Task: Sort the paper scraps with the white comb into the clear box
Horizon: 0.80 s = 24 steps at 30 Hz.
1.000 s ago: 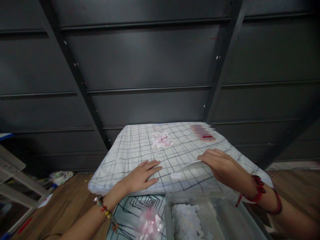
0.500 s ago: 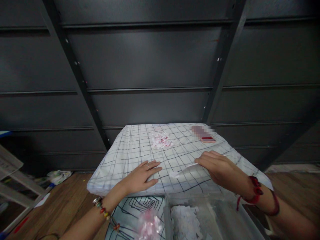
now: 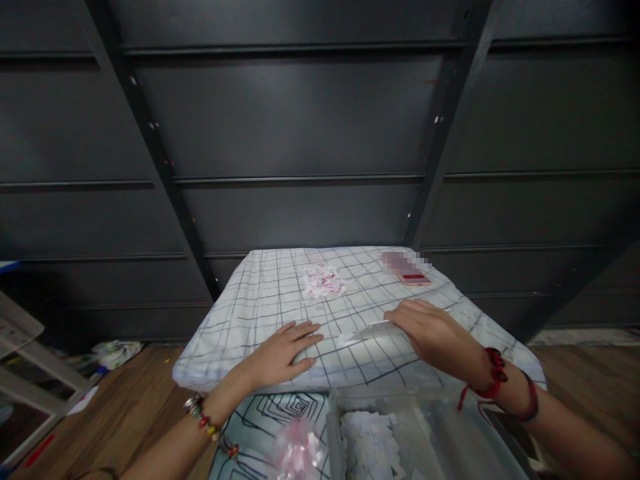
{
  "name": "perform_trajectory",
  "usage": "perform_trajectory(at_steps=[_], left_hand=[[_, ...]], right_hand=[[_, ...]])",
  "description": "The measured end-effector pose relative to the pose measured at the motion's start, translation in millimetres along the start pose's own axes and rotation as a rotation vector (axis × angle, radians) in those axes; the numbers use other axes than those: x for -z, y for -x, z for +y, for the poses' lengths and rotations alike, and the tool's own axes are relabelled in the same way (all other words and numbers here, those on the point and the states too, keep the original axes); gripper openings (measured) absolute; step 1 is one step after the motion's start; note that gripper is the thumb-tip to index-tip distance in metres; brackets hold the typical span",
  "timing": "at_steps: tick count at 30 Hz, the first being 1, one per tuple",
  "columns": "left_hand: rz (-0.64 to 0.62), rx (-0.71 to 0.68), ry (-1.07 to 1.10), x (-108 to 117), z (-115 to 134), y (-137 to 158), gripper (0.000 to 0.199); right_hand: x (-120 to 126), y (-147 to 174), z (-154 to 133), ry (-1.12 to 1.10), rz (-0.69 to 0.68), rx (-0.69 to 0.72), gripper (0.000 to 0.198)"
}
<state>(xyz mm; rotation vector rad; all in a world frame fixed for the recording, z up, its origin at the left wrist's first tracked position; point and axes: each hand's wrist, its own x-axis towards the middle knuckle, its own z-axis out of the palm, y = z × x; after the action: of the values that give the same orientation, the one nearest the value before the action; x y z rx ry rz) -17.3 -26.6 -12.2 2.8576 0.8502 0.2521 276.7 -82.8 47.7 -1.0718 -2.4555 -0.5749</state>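
Note:
My left hand (image 3: 293, 353) lies flat on the white checked cloth (image 3: 265, 300), fingers spread and holding nothing. A ring is on one finger. My right hand (image 3: 423, 331) is closed on one end of a thin, see-through plastic bag (image 3: 373, 331). The bag stretches left across the cloth, and its pale far end lies a little right of my left fingertips. What my right fingers pinch is partly hidden behind the hand. Beyond both hands sits a small pile of white and red paper pieces (image 3: 323, 281).
A phone (image 3: 415, 279) lies at the back right of the cloth. In front stands a clear plastic bin (image 3: 334, 433) holding white paper pieces (image 3: 370, 440). Beside it is a pink-and-clear plastic bundle (image 3: 299, 450). A dark panelled wall (image 3: 300, 120) rises behind the table.
My right hand has shifted slightly left and turned a little. The plastic bag now shows a wider face to me. My left hand has stayed in place.

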Motion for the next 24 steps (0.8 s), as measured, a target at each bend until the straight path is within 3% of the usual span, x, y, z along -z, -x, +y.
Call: perform_trajectory(at_steps=[7, 24], left_hand=[[0.029, -0.017, 0.006, -3, -2, 0, 0.041], [0.019, -0.017, -0.039, -3, -1, -1, 0.042]], right_hand=[[-6, 3, 9, 0.074, 0.012, -0.098, 0.035], [4, 2, 2, 0.03, 0.036, -0.013, 0.031]])
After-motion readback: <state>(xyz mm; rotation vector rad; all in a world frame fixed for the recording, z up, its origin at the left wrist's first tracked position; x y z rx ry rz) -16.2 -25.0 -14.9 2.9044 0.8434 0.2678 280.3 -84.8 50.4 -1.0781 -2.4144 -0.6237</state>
